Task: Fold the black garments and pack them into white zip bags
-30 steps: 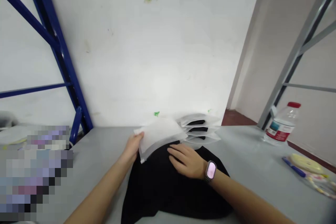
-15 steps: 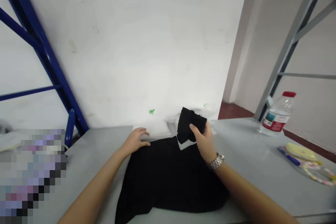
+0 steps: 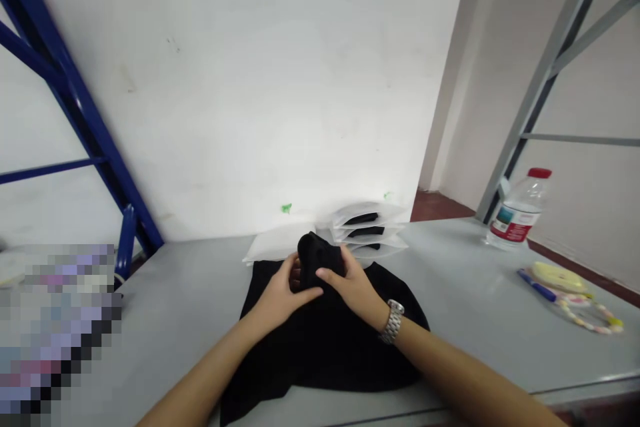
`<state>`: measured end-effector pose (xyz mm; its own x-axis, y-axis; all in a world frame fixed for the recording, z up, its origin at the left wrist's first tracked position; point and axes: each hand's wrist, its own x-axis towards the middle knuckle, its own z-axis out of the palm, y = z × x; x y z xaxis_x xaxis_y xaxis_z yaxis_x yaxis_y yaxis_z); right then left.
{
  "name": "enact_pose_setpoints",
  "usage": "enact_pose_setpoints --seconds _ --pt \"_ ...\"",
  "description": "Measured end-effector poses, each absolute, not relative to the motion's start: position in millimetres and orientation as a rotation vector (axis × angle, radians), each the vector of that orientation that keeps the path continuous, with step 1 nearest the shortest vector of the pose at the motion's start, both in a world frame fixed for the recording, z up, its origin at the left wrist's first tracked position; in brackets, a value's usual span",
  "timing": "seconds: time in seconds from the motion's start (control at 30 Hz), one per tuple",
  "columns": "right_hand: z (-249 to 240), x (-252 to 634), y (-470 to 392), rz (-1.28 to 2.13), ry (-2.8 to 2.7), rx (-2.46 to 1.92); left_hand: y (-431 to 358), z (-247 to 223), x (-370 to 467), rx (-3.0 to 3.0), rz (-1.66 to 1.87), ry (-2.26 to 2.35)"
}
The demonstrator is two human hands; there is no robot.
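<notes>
A folded piece of black cloth [image 3: 320, 260] is held up in front of me between both hands; its exact kind is not clear. My left hand [image 3: 285, 290] grips its left side, fingers behind and thumb in front. On its right side, my right hand [image 3: 353, 283], with a metal watch [image 3: 394, 321] on the wrist, pinches it with the thumb in front. Beneath both hands a larger black cloth [image 3: 320, 353] lies spread on the grey table [image 3: 465, 280]. Just beyond it are a flat white packet [image 3: 275, 242] and a stack of white translucent pouches [image 3: 373, 213] with black items inside.
To the right stand a water bottle [image 3: 517, 210] with a red cap, a yellow object [image 3: 557, 277], a blue pen [image 3: 537, 285] and a beaded bracelet [image 3: 590, 320]. A blue metal frame [image 3: 90, 113] rises at left, near a pixelated area. A white wall panel [image 3: 300, 80] closes the back.
My right hand has brought the folded black cloth left and nearer to me. My left hand has come off the spread cloth's edge and taken hold of it too. The stacked pouches are now uncovered.
</notes>
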<state>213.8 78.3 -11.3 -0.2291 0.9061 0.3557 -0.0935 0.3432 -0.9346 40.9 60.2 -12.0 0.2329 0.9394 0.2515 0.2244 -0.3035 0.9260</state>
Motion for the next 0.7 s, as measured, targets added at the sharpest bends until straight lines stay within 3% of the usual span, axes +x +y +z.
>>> enact_pose_setpoints --seconds 0.27,0.47,0.7 --pt "4.5 250.4 100.6 1.623 -1.463 -0.712 63.6 17.7 18.1 0.850 1.415 1.015" --pt "-2.1 255.2 103.0 1.040 -1.781 -0.898 57.0 19.0 21.0 0.837 1.357 1.004" --pt "-6.1 224.1 66.4 0.839 -1.947 -0.675 50.6 6.3 29.9 0.943 1.254 0.885"
